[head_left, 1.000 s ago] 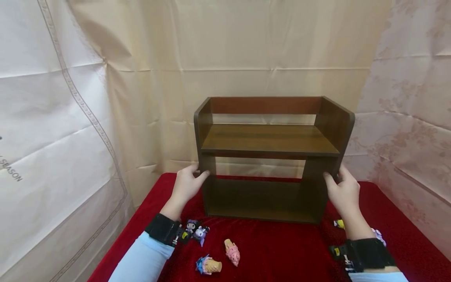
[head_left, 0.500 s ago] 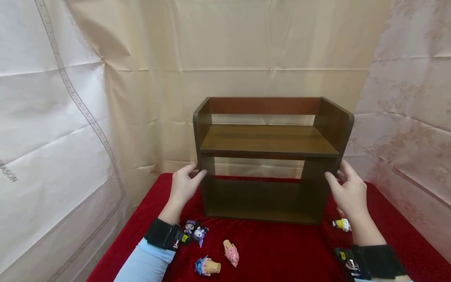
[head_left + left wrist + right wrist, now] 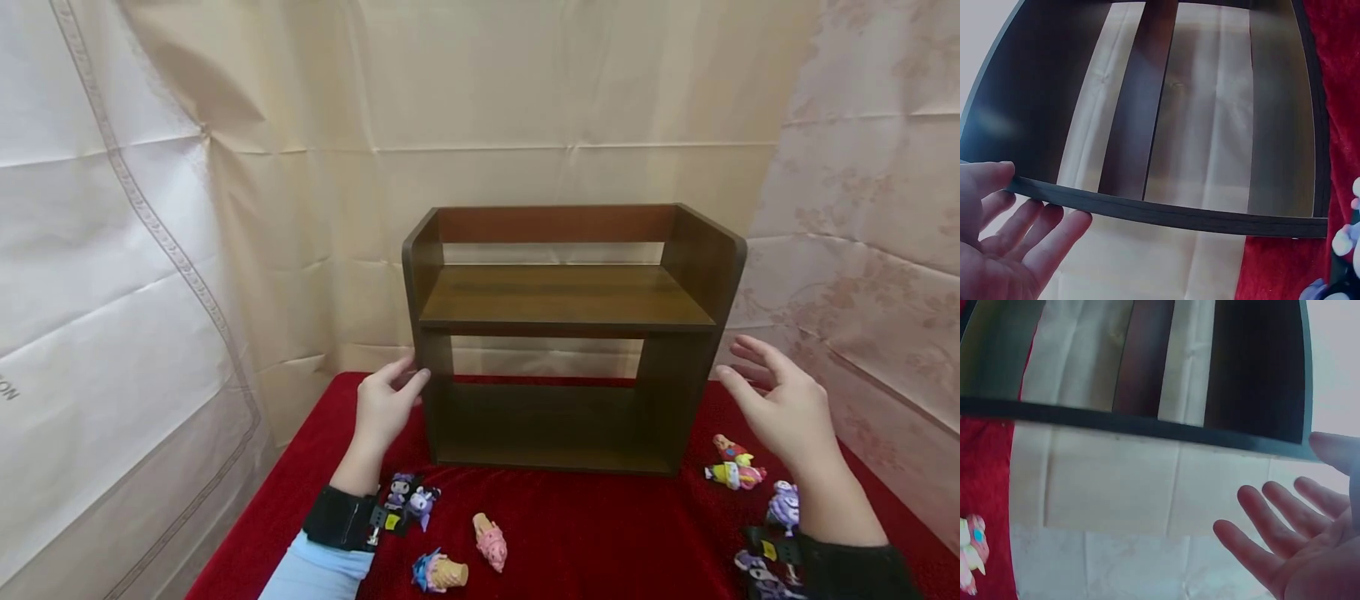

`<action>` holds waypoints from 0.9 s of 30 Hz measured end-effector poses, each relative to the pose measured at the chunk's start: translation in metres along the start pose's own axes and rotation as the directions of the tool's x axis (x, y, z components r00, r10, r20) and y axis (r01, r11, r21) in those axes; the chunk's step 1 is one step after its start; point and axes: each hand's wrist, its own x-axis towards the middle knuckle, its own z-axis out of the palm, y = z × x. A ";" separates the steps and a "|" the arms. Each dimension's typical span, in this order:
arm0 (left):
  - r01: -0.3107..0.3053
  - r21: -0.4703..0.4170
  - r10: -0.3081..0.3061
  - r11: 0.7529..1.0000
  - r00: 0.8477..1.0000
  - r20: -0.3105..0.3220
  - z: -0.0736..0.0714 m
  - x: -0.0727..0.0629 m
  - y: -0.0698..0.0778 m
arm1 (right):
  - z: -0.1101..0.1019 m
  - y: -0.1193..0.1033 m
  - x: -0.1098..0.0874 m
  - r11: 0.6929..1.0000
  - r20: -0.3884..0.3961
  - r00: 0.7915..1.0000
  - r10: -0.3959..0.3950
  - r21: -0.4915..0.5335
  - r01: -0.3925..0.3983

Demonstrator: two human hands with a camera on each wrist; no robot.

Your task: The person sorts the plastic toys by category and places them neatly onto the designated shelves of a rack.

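A brown two-tier wooden shelf (image 3: 566,296) stands upright on the red cloth (image 3: 585,533). At its left side panel is my left hand (image 3: 381,410), thumb toward the front edge and fingers along the outside. In the left wrist view, those loosely extended fingers (image 3: 1057,247) lie at the panel's dark edge; whether they touch it I cannot tell. My right hand (image 3: 791,410) is apart from the right side panel, holding nothing. Its fingers (image 3: 1254,550) are spread and relaxed in the right wrist view.
Pink (image 3: 491,542) and blue-topped (image 3: 439,572) ice-cream-cone figures lie in front of the shelf. Small purple figures (image 3: 422,504) sit by my left wrist. Colourful figures (image 3: 735,475) and a lilac figure (image 3: 783,505) lie at the right. Beige curtain (image 3: 570,100) hangs behind.
My right hand has let go of the shelf's right panel and moved right, uncovering the figures there. The left hand has loosened and shifted slightly outward. The shelf stays standing.
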 end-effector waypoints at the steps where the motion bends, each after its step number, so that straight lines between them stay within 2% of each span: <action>1: 0.003 -0.001 -0.003 1.000 1.000 -0.001 0.000 -0.001 0.000 | -0.003 0.001 -0.001 1.000 0.010 1.000 -0.001 -0.011 0.001; 9: 0.039 -0.044 -0.039 0.998 0.999 -0.002 0.001 -0.008 -0.001 | -0.020 0.012 -0.007 0.994 0.076 0.997 -0.016 -0.105 0.024; 15: 0.057 -0.071 -0.057 0.996 0.998 0.004 0.005 -0.011 0.000 | -0.028 0.026 -0.011 0.987 0.092 0.996 -0.013 -0.156 0.027; 22: 0.081 -0.066 -0.082 0.994 0.997 -0.002 0.010 -0.014 -0.003 | -0.036 0.042 -0.017 0.974 0.106 0.993 0.050 -0.224 -0.025; 27: 0.090 -0.079 -0.091 0.993 0.996 -0.008 0.012 -0.016 -0.005 | -0.043 0.053 -0.022 0.972 0.085 0.992 0.093 -0.224 -0.072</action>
